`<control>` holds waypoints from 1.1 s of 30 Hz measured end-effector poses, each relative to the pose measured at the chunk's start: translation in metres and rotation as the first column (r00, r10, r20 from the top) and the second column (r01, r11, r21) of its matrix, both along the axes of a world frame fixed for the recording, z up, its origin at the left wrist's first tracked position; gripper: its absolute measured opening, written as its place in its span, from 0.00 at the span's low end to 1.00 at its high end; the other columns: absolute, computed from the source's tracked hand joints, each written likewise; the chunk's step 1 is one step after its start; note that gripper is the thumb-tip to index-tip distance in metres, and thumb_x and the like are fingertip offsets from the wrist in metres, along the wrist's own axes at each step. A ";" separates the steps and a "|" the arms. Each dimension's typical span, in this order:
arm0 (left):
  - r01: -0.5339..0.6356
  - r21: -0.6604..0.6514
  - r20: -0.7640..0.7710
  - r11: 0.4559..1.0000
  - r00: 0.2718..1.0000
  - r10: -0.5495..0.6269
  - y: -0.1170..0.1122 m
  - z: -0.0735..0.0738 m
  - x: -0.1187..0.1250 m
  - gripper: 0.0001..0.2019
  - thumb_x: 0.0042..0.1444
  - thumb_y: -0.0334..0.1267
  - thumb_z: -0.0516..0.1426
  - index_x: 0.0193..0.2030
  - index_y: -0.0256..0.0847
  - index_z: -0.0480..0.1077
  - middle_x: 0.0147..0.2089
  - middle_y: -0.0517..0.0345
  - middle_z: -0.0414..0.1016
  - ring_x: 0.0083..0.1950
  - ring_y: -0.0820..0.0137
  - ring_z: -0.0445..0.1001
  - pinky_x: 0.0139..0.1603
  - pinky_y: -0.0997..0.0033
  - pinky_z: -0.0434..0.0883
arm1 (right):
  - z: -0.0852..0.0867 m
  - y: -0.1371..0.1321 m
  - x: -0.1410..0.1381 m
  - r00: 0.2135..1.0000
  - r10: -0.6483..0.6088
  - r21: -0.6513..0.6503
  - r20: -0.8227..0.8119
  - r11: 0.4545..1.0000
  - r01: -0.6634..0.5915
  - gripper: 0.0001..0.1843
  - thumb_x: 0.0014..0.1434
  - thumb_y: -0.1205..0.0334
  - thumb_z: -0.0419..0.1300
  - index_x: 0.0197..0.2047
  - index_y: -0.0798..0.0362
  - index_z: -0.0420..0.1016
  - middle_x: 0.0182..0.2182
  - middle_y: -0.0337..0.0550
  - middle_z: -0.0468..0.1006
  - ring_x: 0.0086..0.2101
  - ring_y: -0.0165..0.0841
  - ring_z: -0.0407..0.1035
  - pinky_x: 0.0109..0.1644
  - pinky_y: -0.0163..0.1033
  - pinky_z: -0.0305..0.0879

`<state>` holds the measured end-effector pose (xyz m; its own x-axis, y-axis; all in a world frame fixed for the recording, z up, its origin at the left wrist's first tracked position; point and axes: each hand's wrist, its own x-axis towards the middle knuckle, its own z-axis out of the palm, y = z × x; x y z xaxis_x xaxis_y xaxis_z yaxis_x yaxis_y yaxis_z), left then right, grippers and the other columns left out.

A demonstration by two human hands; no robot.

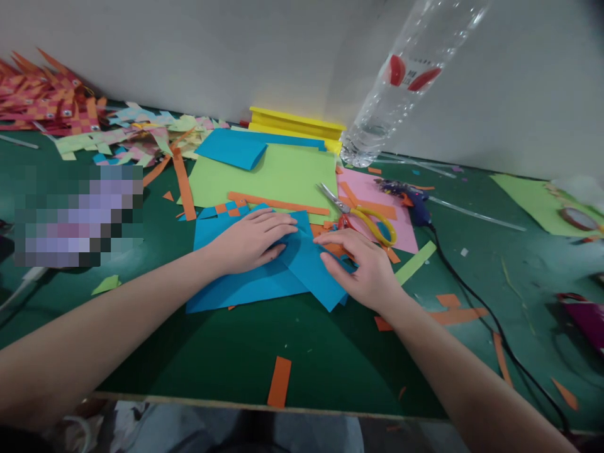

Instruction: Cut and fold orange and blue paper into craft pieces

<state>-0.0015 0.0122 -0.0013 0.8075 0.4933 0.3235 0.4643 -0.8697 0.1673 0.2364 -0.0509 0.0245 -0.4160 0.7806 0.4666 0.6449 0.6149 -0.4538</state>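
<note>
A blue paper sheet (pixel 245 286) lies on the green table (pixel 226 358), with one part folded over. My left hand (pixel 252 239) lies flat on it, fingers stretched out and pressing the fold. My right hand (pixel 365 267) rests on the folded blue flap's right edge, fingers extended and flat. A blue-and-orange woven patch (pixel 231 209) shows just beyond my left hand. Scissors (pixel 363 217) with yellow and red handles lie just behind my right hand.
Green (pixel 278 173), pink (pixel 372 195) and yellow (pixel 297 123) sheets lie behind. A clear plastic bottle (pixel 401 82) leans at the wall. A glue gun (pixel 410 198) with a black cable sits right. Orange strips (pixel 279 380) are scattered around. Woven paper pieces (pixel 51 100) pile at far left.
</note>
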 end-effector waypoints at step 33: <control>-0.008 -0.003 -0.031 1.000 0.999 0.008 -0.001 0.001 0.000 0.17 0.65 0.37 0.49 0.58 0.36 0.63 0.63 0.47 0.66 0.64 0.60 0.64 0.63 0.55 0.62 | -0.009 0.002 -0.001 0.943 -0.124 -0.159 0.310 0.971 0.180 0.21 0.59 0.53 0.59 0.52 0.55 0.67 0.47 0.52 0.78 0.45 0.46 0.75 0.44 0.52 0.72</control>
